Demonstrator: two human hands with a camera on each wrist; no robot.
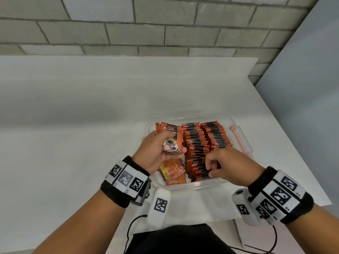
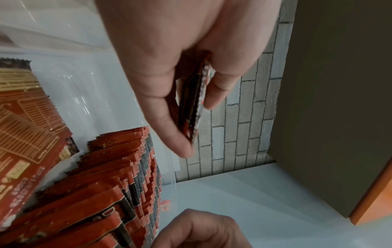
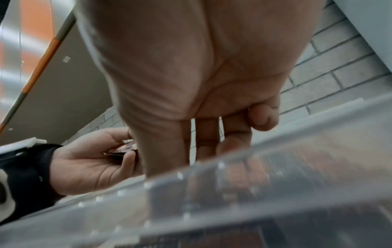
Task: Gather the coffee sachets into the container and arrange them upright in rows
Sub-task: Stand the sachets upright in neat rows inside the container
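Your left hand point(image 1: 156, 151) pinches sachet stack point(image 1: 169, 139) above container point(image 1: 192, 186); right hand point(image 1: 226, 165), nearer upright rows point(image 1: 200, 145), fingers curled pinching near-end sachets.

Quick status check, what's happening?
Left hand grips spare sachets. Right hand pinches the upright rows in container. Loose sachets lie flat.

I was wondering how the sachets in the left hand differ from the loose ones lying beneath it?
The red coffee sachets in the left hand show their front, a printed cup, and are lifted; the loose red sachets on the clear container's floor lie flat, gold-printed backs up. Both are still outside the upright rows.
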